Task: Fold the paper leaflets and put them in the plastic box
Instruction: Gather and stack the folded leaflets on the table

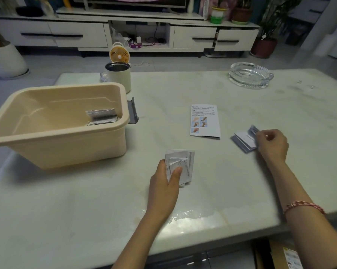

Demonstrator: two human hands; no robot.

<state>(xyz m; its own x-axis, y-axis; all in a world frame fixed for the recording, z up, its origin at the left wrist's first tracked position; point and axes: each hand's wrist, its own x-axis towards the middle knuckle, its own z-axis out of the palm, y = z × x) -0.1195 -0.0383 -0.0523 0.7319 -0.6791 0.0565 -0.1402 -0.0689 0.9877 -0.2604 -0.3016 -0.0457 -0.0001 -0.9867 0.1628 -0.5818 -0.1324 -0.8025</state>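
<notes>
Two leaflets in hand, I note. Plastic box [66, 150] sits far left, stored leaflets [101, 117] inside. Left hand [163, 187] pinches a folded leaflet [185, 162], long axis pointing away; the box lies up-left, nearest this hand. Flat leaflet [205, 121] mid-table. Right hand [272, 144] pinches a second folded leaflet [243, 141].

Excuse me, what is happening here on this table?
A person is working through paper leaflets at a table. The left hand grips a folded white leaflet, not far from the beige plastic box, which already holds some folded papers. The right hand pinches the edge of a greyish folded leaflet lying on the table. One picture leaflet lies flat farther back, untouched.
</notes>
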